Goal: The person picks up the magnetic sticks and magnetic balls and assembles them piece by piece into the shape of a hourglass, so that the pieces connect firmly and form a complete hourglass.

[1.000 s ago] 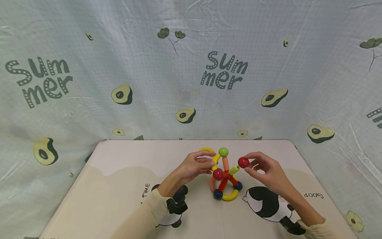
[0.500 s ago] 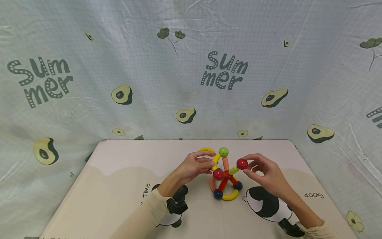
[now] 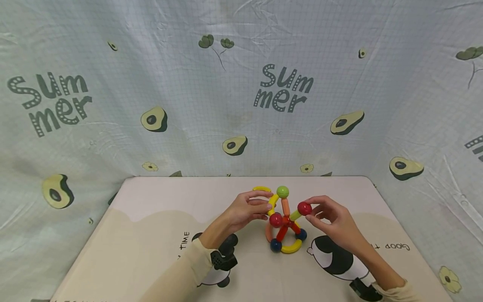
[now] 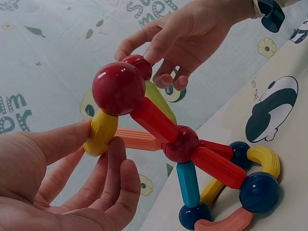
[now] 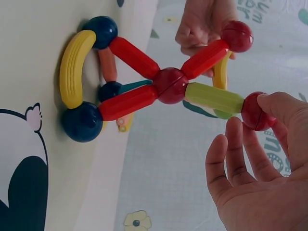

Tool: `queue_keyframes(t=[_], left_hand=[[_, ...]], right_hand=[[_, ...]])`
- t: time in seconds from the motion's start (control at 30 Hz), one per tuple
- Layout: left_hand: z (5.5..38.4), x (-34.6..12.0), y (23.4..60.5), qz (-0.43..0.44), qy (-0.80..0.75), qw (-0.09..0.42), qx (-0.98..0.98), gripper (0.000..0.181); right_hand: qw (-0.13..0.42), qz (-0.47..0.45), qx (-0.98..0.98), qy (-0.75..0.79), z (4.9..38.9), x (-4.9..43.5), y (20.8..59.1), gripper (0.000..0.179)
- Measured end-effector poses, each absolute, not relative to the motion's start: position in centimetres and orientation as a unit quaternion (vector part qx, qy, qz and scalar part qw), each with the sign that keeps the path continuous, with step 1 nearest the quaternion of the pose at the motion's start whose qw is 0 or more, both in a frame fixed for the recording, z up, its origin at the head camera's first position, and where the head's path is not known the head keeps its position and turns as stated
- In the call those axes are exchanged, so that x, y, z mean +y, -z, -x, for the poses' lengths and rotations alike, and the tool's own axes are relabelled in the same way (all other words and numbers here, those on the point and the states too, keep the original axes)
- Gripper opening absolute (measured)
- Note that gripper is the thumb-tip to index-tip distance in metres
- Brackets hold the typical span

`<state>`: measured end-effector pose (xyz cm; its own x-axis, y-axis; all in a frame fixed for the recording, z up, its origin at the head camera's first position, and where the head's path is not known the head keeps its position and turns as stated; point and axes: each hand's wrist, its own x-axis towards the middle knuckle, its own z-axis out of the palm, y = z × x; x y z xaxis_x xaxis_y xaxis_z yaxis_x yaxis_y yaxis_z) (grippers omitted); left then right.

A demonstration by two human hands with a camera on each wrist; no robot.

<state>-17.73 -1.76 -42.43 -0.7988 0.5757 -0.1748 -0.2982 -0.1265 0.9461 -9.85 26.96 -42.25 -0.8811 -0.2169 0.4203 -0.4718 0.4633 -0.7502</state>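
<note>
A structure of coloured rods and balls stands on the table, with a red centre ball point(image 5: 170, 85) from which several rods spread. Its base is a ring of curved rods point(image 3: 292, 247) and dark blue balls point(image 4: 259, 192). My left hand point(image 3: 245, 211) pinches a curved yellow rod point(image 4: 102, 131) that runs between a red ball point(image 4: 118, 88) and the green ball point(image 3: 282, 192) on top. Between thumb and fingers, my right hand point(image 3: 333, 218) holds another red ball point(image 5: 258, 111), which touches the end of a light green rod point(image 5: 214, 97).
Behind the left hand a yellow curved piece point(image 3: 261, 189) is partly visible. The table point(image 3: 151, 235) bears printed pandas and lettering. A patterned cloth point(image 3: 188, 92) hangs behind the table's far edge and at its sides.
My right hand has moved left and slightly down, bringing its red ball from beside the light green rod onto that rod's end. The left hand has stayed in place.
</note>
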Motion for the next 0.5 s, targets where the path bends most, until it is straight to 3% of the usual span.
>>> queue_keyframes(t=[0.5], left_hand=[[17.7,-1.6,42.6,-0.109,-0.742,0.29,0.594,0.039]], right_hand=[[0.106,-0.257,-0.844,-0.458,11.3,26.6,40.8,0.041]])
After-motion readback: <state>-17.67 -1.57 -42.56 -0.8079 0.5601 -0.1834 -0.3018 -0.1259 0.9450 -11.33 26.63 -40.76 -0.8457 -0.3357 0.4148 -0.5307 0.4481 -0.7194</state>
